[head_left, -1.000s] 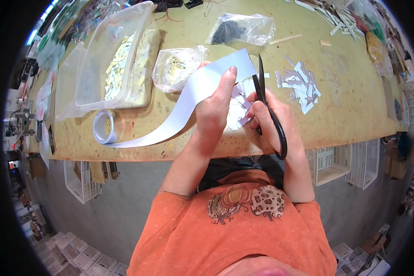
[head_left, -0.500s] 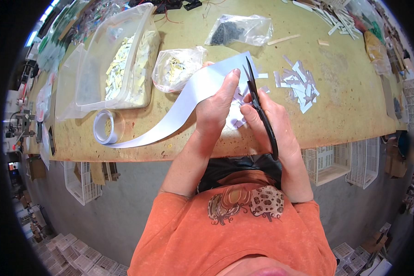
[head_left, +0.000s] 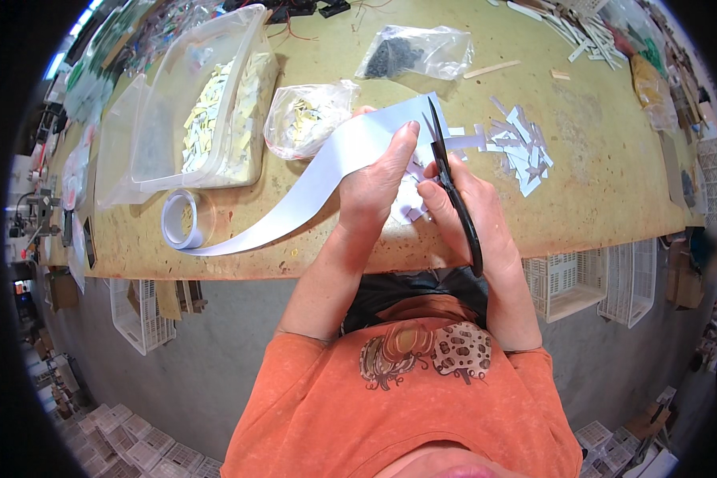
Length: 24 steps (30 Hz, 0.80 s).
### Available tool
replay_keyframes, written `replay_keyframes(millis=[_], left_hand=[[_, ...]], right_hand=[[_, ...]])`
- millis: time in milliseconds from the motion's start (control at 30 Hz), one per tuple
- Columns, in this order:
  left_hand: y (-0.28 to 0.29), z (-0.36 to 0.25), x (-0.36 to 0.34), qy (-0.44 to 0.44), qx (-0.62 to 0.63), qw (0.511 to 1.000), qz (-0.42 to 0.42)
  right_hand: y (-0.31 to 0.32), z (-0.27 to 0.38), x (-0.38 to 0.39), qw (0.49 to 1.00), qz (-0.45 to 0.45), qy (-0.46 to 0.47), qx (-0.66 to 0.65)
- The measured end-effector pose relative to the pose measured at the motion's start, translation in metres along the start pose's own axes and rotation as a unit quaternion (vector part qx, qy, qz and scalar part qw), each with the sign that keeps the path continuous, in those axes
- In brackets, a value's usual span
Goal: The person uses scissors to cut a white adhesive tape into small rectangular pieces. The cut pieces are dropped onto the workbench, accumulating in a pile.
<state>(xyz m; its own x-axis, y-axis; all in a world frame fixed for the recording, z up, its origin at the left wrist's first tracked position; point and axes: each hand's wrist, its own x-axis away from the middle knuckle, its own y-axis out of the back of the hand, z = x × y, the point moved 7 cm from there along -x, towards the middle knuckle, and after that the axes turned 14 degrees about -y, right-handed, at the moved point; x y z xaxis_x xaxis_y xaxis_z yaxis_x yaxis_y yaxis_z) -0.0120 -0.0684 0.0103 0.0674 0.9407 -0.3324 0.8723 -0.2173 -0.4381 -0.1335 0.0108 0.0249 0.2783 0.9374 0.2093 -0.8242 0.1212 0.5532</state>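
My left hand (head_left: 374, 182) grips a white paper strip (head_left: 315, 191) near its end, thumb on top and fingers mostly hidden beneath. From there the strip droops left to its roll (head_left: 170, 223), which stands on edge near the table's front. Black-handled scissors (head_left: 462, 213) are in my right hand (head_left: 488, 213), blades slightly apart and pointing away at the strip's cut end. Just right of the blades lies a narrow cut piece (head_left: 472, 142). More white pieces (head_left: 409, 201) lie below and between my hands, partly hidden, and a loose pile of slips (head_left: 521, 151) is farther right.
A clear plastic tub (head_left: 255, 119) of small yellow and white pieces stands at left, beside an open bag (head_left: 307, 127) of similar bits. Behind sits a clear bag (head_left: 394, 56) with dark small parts. White strips (head_left: 585, 36) lie far right; crates (head_left: 570, 283) stand below the table edge.
A narrow white piece now lies between the scissors and the right-hand pile. The strip's end and the scissors have shifted slightly right. Both hands keep their hold.
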Motion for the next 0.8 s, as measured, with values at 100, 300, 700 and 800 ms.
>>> replay_keyframes(millis=[100,300,700,800], left_hand=[[0.001,0.001,0.000,0.005,0.000,1.000,-0.005],[-0.008,-0.004,-0.001,0.042,0.096,0.994,-0.008],[-0.023,0.003,0.006,0.177,0.190,0.960,0.104],[-0.024,0.001,0.007,0.184,0.204,0.954,0.117]], right_hand=[[0.000,-0.002,0.000,1.000,-0.003,0.003,-0.009],[-0.019,-0.023,-0.002,0.875,0.244,-0.071,-0.411],[-0.029,-0.007,-0.018,0.691,0.466,0.020,-0.552],[-0.025,-0.010,-0.017,0.695,0.469,0.016,-0.544]])
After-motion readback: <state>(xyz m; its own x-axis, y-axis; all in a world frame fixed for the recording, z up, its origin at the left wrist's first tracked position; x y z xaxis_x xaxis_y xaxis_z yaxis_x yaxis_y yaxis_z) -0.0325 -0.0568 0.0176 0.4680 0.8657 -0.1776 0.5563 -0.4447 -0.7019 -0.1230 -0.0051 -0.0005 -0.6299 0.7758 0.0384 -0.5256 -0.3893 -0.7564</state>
